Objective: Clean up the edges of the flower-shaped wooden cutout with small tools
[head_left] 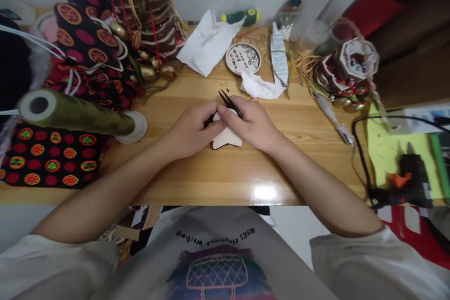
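Note:
Both hands meet over the middle of the wooden table, around a small cream-white shaped piece point(227, 136) with a dark edge. My left hand point(197, 129) is closed on its left side, thumb lying across the top. From the other side my right hand point(255, 119) presses its thumb on the same piece. Black pointed tweezers point(225, 98) stick up out of my right hand, tips toward the far side of the table. The fingers under the piece are hidden. Just beyond the hands lies a crumpled white tissue point(262, 85).
A round printed coaster point(242, 57), a larger tissue point(211, 42), a white tube point(279, 56) and a screwdriver point(241, 17) lie at the back. Left stands a green thread spool point(84, 115) by patterned fabric point(52, 154). Right are a pen point(333, 119) and a black glue gun point(411, 173) with its cord.

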A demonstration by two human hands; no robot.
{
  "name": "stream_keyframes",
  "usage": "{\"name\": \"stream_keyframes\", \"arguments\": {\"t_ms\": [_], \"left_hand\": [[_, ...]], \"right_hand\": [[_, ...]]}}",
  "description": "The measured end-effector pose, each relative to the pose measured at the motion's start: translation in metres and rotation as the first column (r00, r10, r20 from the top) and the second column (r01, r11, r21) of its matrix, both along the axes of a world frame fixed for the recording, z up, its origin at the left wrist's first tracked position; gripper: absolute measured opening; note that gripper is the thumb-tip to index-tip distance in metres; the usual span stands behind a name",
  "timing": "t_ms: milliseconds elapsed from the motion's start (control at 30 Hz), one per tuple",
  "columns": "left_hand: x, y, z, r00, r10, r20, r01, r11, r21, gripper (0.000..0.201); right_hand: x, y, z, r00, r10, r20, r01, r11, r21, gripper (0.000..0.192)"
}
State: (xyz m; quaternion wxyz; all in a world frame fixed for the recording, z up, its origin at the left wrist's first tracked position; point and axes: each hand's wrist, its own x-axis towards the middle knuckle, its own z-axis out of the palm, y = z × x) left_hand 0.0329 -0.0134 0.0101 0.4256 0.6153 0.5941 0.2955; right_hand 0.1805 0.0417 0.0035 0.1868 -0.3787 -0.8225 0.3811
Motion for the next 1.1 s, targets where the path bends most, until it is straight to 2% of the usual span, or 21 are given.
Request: {"name": "stream_keyframes", "arguments": {"t_ms": [267,400,533,633,900,1100], "left_hand": [[-0.003,0.005,-0.007,0.977,0.023,0.214,-0.006,0.997,-0.080,0.015],[-0.003,0.008,-0.008,0.946,0.095,0.310,-0.067,0.993,-0.100,0.020],[-0.003,0.010,-0.007,0.893,0.243,0.378,-0.186,0.966,-0.182,0.032],[-0.002,0.010,-0.005,0.849,0.329,0.413,-0.253,0.940,-0.229,0.038],[-0.002,0.010,-0.002,0.805,0.399,0.439,-0.283,0.909,-0.306,0.041],[-0.003,0.009,0.000,0.843,0.326,0.429,-0.206,0.931,-0.302,0.044]], "right_hand": [[0.000,0.003,-0.003,0.997,-0.016,-0.070,0.010,0.997,-0.076,0.029],[0.000,0.005,-0.004,0.980,-0.048,-0.194,0.007,0.978,-0.206,0.026],[0.000,0.006,-0.002,0.954,-0.121,-0.274,-0.022,0.883,-0.469,0.024],[0.001,0.007,-0.001,0.947,-0.134,-0.292,-0.060,0.819,-0.570,0.021],[-0.001,0.007,-0.001,0.908,-0.219,-0.357,-0.046,0.795,-0.605,0.020],[-0.003,0.006,-0.002,0.891,-0.249,-0.379,-0.021,0.812,-0.583,0.026]]}}
